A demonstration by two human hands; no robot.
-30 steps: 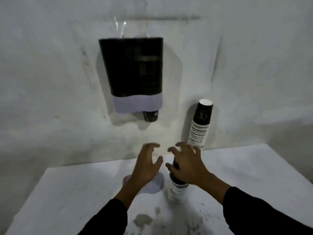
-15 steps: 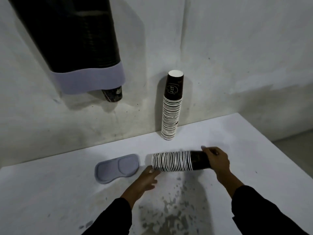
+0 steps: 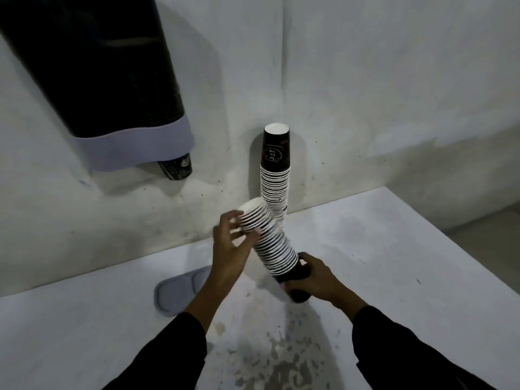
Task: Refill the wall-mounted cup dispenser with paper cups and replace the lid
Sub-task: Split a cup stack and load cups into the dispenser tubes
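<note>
One cup dispenser (image 3: 92,71) hangs on the wall at upper left, dark with a pale lavender collar, and one cup bottom (image 3: 176,169) pokes out beneath it. One grey lid (image 3: 180,291) lies flat on the white surface (image 3: 394,249), left of the hands and partly behind the left forearm. There are two stacks of paper cups. The held stack (image 3: 270,243) is off the surface, its long axis slanting from lower right up to upper left, open mouths pointing up-left. The left hand (image 3: 229,249) has its fingers (image 3: 233,218) curled on the mouth end; the right hand (image 3: 318,280) is wrapped tight around the dark base end. The standing stack (image 3: 275,170) is upright against the wall, bottoms up, just behind the held one. To the right the surface lies bare out to its far right edge.
</note>
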